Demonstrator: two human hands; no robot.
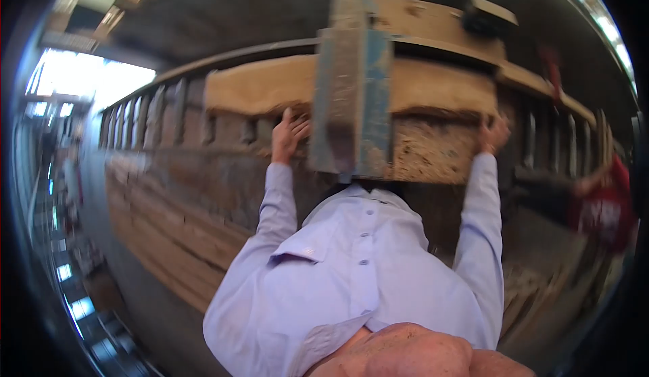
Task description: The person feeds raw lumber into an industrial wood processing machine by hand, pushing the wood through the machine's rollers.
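Observation:
A long wooden slab [443, 85] with a rough, dark near edge lies across a roller conveyor, passing under a worn blue metal beam [373, 106]. My left hand [291, 135] is at the slab's near edge, left of the beam, its fingers spread apart. At the slab's right end, my right hand [495, 135] is closed around the near corner. Between my right hand and the beam, a surface strewn with wood chips [433, 150] shows below the slab. The slab's middle is hidden by the beam.
Metal rollers [180, 110] run out to both sides. Beyond the slab lies another board [419, 22], with a dark block-like object [488, 17] at its right. Long timbers [162, 231] lie at the lower left. A person in a red shirt [605, 208] is at the right.

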